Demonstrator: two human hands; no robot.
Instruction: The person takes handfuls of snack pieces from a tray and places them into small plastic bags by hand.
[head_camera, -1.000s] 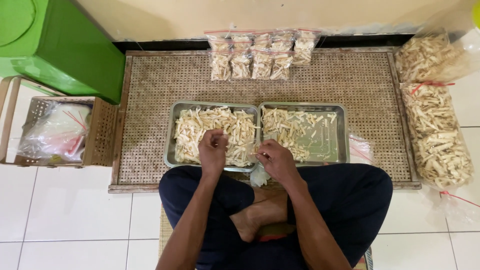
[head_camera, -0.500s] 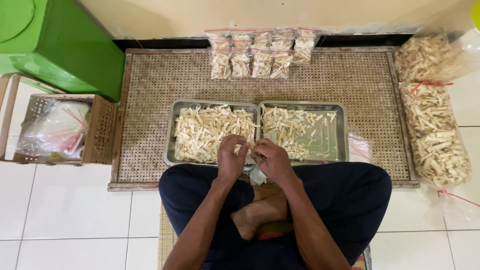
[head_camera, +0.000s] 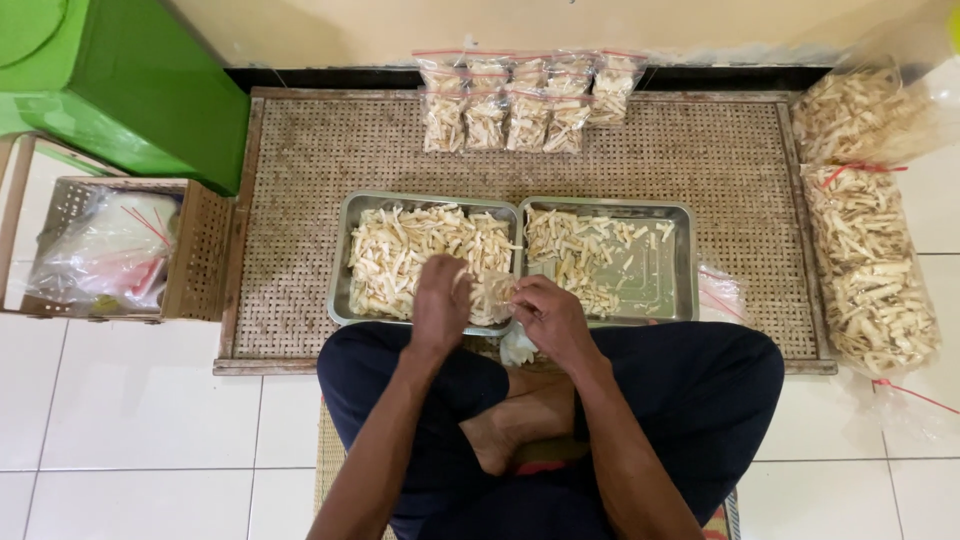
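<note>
Two metal trays sit side by side on a woven rattan table: the left tray (head_camera: 340, 270) is heaped with pale snack sticks, the right tray (head_camera: 685, 265) is about half full. My left hand (head_camera: 442, 305) and my right hand (head_camera: 545, 315) meet over the trays' near edge. Between them they hold a small clear plastic bag (head_camera: 492, 293) partly filled with sticks. My left hand's fingers are closed at the bag's mouth; my right hand grips its side.
Several small filled bags (head_camera: 525, 100) line the table's far edge. Two large clear bags of sticks (head_camera: 865, 260) lie at the right. A green bin (head_camera: 120, 90) and a wicker basket (head_camera: 195, 255) with plastic bags stand at left. Loose empty bags (head_camera: 720, 295) lie beside the right tray.
My left hand left the pile in the left tray and moved right to meet my right hand at the small bag, which now holds sticks.
</note>
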